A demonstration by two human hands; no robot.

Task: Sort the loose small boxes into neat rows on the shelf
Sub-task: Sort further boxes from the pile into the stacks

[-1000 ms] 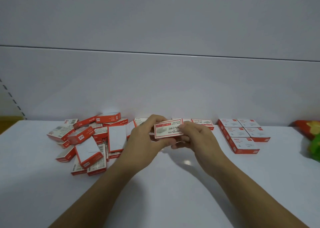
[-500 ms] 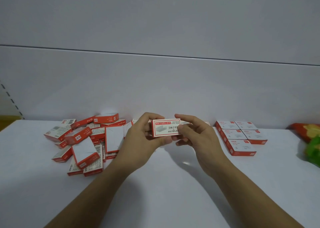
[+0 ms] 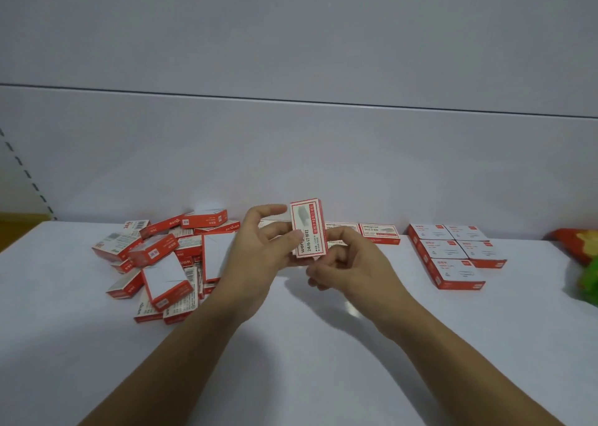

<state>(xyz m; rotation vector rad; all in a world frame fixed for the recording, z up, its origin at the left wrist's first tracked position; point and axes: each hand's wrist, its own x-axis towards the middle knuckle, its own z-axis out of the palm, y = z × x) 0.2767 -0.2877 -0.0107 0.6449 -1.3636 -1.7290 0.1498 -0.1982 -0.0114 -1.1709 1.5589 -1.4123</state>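
Observation:
I hold one small red-and-white box [image 3: 308,228] upright above the white shelf [image 3: 323,344], its printed face toward me. My left hand [image 3: 259,257] pinches its left edge between thumb and fingers. My right hand [image 3: 352,263] grips its lower right corner with curled fingers. A loose pile of the same boxes [image 3: 161,257] lies at the left. Two boxes [image 3: 365,233] sit in a row against the back wall behind my hands. A neat block of several boxes [image 3: 453,254] lies at the right.
A red and green packet [image 3: 582,263] lies at the shelf's right edge. The grey back wall [image 3: 291,150] stands just behind the boxes. A yellow surface [image 3: 19,225] shows past the shelf's left end.
The box in my hands has turned from lying lengthwise to standing on end. My right hand has slid from its right end down to its lower corner.

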